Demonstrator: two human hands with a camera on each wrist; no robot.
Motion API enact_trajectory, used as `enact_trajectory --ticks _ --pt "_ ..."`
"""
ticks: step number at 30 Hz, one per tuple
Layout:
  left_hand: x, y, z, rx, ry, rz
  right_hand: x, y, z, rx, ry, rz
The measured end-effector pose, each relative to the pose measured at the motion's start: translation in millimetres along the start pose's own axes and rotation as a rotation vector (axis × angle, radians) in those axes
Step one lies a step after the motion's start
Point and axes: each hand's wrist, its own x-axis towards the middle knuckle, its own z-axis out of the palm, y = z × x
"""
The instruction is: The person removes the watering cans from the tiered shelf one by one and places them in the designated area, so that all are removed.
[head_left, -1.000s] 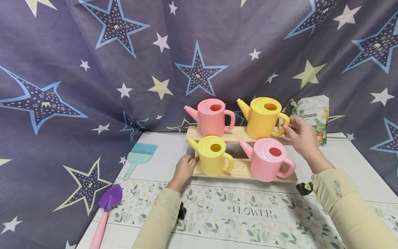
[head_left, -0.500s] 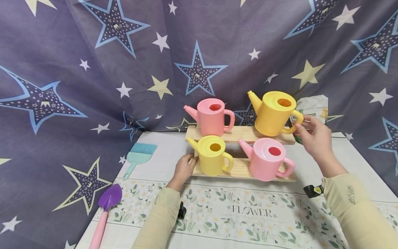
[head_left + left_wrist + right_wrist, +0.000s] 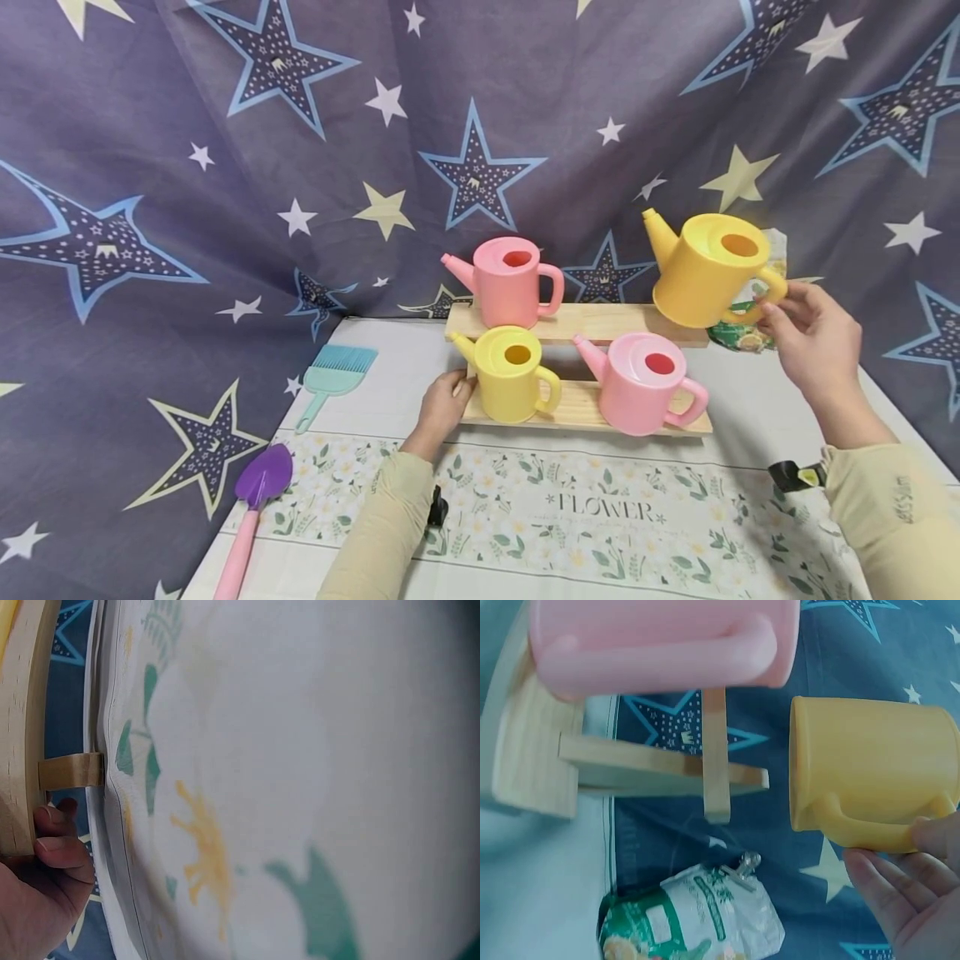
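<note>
Yellow watering can (image 3: 708, 268) is up in the air now, off the far right end of the upper shelf (image 3: 600, 321) where it stood a second ago, and it's swung out to the right, tilted, spout pointing up and left; the right hand (image 3: 813, 342) has it pinched by the handle, fingers curled round the loop. That leaves the pink can (image 3: 506, 282) alone on the top tier, with the small yellow can (image 3: 512, 372) and the second pink can (image 3: 647, 393) on the lower tier. The left hand (image 3: 444, 404) hasn't budged, pressed against the near left end of the wooden rack, bracing it. Far left on the mat lie a teal brush (image 3: 337, 375) and a purple shovel (image 3: 258, 492). Left wrist view: fingertips (image 3: 58, 832) curl round the rack's wooden edge, so that's a real hold. Right wrist view: the yellow can hangs clear of the rack, fingers (image 3: 900, 889) under its handle, the green-and-white bag (image 3: 694, 919) below.
</note>
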Motion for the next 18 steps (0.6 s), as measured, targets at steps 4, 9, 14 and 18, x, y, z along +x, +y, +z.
enact_trajectory --ticks 4,9,14,18 --pt "-0.4 0.9 -0.6 0.003 -0.007 -0.010 -3 10 -11 0.031 0.010 0.064" --pt "-1.1 1.8 -1.2 0.004 -0.009 -0.011 -5 27 -20 0.039 0.058 0.096" --pt "-1.1 2.1 -1.2 0.013 0.000 -0.003 -8 43 -27 -0.072 0.100 0.170" --pt "-1.5 2.6 -0.8 0.016 0.010 -0.004 -11 55 -32 -0.072 0.099 0.208"
